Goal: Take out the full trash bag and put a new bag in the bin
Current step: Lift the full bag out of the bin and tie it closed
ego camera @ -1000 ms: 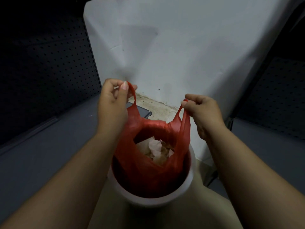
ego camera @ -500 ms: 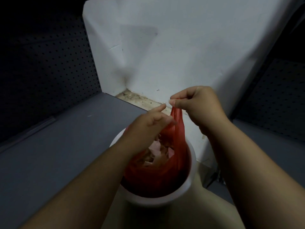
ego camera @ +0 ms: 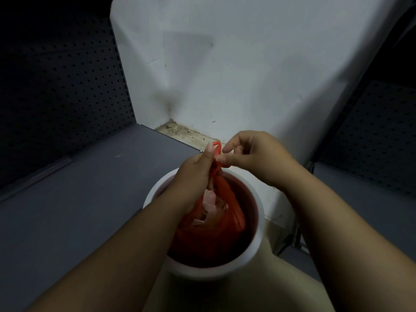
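Observation:
A red trash bag (ego camera: 227, 212) with pale crumpled waste inside sits in a round white bin (ego camera: 254, 260) on the floor below me. Its two handles (ego camera: 216, 152) are gathered together above the bin mouth. My left hand (ego camera: 195, 174) grips the bunched neck of the bag just under the handles. My right hand (ego camera: 254, 154) pinches the handle loops from the right, thumb and forefinger closed on the plastic. No new bag is in view.
A white wall (ego camera: 225, 64) stands close behind the bin. Dark pegboard shelving (ego camera: 56, 86) with a grey shelf (ego camera: 78, 199) runs along the left, and more dark shelving (ego camera: 371, 143) on the right. The floor strip by the wall (ego camera: 184, 134) is dirty.
The handles were held apart a second ago. Both hands have come together above the bin, and the bag's mouth is now bunched closed.

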A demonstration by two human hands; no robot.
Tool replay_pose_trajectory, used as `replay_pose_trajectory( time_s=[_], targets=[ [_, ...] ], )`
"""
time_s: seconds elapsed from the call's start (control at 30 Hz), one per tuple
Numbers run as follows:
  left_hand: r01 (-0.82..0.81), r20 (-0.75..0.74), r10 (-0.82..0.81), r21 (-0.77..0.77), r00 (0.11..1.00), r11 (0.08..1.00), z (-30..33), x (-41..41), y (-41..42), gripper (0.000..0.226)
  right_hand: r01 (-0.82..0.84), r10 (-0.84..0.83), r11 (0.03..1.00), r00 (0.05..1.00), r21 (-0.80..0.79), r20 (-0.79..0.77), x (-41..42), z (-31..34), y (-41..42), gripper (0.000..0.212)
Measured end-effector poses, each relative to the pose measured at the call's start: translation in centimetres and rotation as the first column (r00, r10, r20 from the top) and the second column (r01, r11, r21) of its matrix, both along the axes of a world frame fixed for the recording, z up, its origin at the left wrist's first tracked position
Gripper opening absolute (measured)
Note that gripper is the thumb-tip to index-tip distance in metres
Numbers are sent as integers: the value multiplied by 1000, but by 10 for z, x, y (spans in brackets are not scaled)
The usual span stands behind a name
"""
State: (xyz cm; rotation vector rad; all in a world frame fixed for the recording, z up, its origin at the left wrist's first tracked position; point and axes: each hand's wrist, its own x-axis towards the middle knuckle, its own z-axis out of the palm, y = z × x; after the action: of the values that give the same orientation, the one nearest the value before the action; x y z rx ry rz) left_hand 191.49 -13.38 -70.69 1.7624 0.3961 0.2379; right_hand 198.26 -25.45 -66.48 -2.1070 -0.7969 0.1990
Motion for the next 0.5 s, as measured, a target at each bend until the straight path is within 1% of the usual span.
replay_pose_trajectory(
  time_s=[0.07,0.13,0.2,0.27,0.37,0.43,0.47,0.5],
  targets=[
    [-33,-28,33,-13,999,999,0,1,-1,69,-4,11,993,998,-118,55,-1,-2,1,22],
    [-37,-38,36,-24,999,999,1,2,-2,73,3,18,978,995,-209,97,-4,-1,4,21],
    [-24,-44,24,-2,999,1000,2,1,-2,74,17,12,968,994,-251,113,-6,-1,5,22],
    [-21,-43,22,24,999,999,1,1,-2,75,41,-10,964,993,-263,116,-6,-3,7,28],
    [-27,-28,28,5,999,1000,0,1,-1,74,53,-33,954,997,-295,72,-4,-5,9,35],
    [-17,-22,17,5,1000,1000,0,0,0,75,50,-44,936,999,-348,25,-5,-5,10,49],
    [-9,-24,10,21,1000,1000,0,0,0,75,49,-49,928,999,-369,9,-6,-5,10,51],
    [-2,-25,3,35,1000,999,0,0,1,75,45,-50,925,999,-378,-3,-7,-5,10,47]
  ],
)
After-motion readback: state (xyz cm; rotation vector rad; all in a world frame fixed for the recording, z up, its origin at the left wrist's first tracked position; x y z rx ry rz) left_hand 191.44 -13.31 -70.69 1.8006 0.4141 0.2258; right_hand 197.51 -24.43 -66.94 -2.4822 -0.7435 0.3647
